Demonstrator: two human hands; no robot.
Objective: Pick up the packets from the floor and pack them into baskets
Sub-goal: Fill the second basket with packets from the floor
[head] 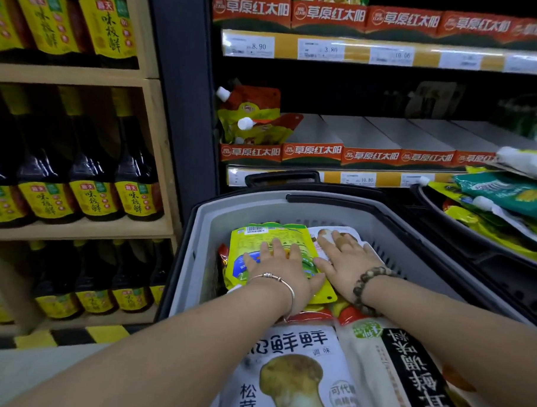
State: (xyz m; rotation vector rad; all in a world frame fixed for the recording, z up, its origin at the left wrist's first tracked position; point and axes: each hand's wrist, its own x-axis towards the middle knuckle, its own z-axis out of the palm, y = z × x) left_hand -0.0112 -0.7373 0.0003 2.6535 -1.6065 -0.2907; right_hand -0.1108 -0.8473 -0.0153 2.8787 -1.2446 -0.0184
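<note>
Yellow-green packet [272, 234] sits in the grey basket [246, 199], left hand [277, 262] flat on it, fingers spread. Right hand [348, 256] presses open-palmed on the white packet [360, 239] beside it.

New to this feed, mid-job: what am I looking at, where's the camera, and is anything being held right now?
One picture, from a camera worn on the person's head, looking forward and down. No machine: two bare hands. The left hand lies flat on a green-yellow packet in the grey basket; the right hand lies flat on a white packet beside it. Fingers are straight, so nothing is gripped. Mushroom packets lie nearest the camera. A second basket, heaped with packets, stands to the right.
</note>
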